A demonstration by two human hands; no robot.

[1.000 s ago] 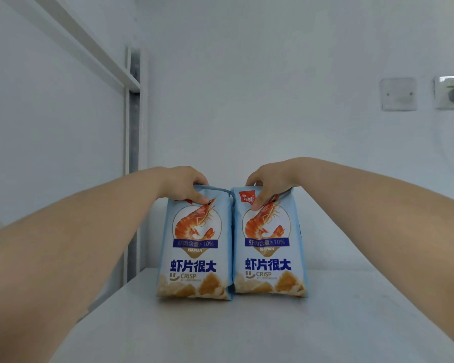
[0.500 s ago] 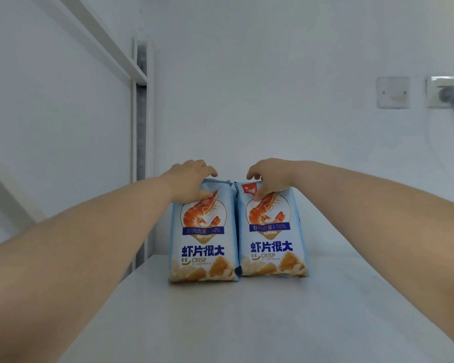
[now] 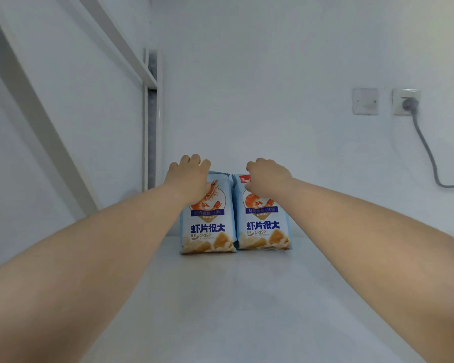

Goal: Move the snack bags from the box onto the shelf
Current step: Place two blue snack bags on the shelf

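Note:
Two light-blue shrimp-crisp snack bags stand upright side by side at the back of the white shelf point(image 3: 247, 297). My left hand point(image 3: 189, 176) lies over the top left of the left snack bag point(image 3: 207, 229). Its fingers are loosely curled and rise above the bag's top edge. My right hand point(image 3: 268, 176) is curled at the top of the right snack bag point(image 3: 262, 226), and its fingertips pinch the upper edge beside the red logo. Both bags touch along their inner sides. The box is out of view.
The white wall stands right behind the bags. A metal shelf upright point(image 3: 150, 121) and a slanted brace point(image 3: 45, 121) are at the left. At the right of the wall are a switch plate point(image 3: 364, 101) and a socket with a grey cable point(image 3: 427, 150).
Both bags have moved further back on the shelf and now stand on their own. My left hand's fingers have lifted off the left bag's top edge.

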